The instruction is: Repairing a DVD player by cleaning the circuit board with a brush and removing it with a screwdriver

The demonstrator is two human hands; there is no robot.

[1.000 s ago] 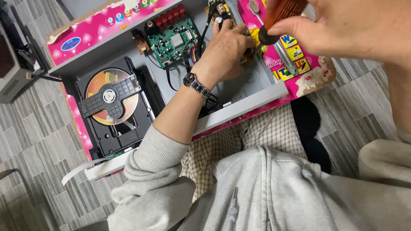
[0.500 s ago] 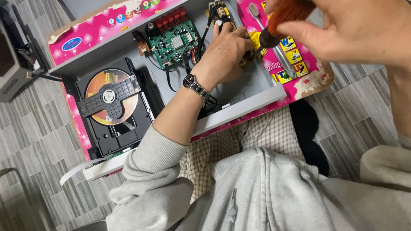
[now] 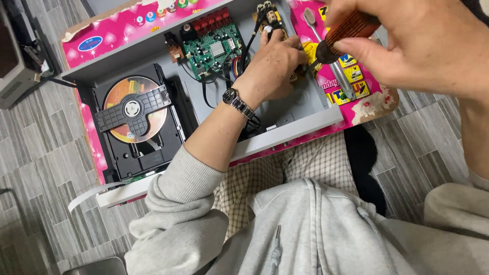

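The screwdriver (image 3: 340,36) lies on a slant, its long axis running from the upper right down to the lower left, tip end aimed into the right part of the open disc player (image 3: 204,97). Its handle is reddish-brown and ribbed with a black collar at the front; the shaft is mostly hidden behind the left hand (image 3: 275,63). The right hand (image 3: 407,43) comes in from the upper right, fingers curled tight around the handle, thumb laid along its underside. The left hand reaches across the grey casing, wrist bent and palm down, a metal wristwatch (image 3: 237,103) on it; its fingers are bunched over a small part by the tool's tip, but what they grip cannot be made out. Just left of that hand sits a green circuit board (image 3: 214,48), and farther left a black disc tray (image 3: 135,109) with an orange disc. The player rests on a pink printed board (image 3: 117,28) over the person's lap, above a grey tiled floor (image 3: 35,168).
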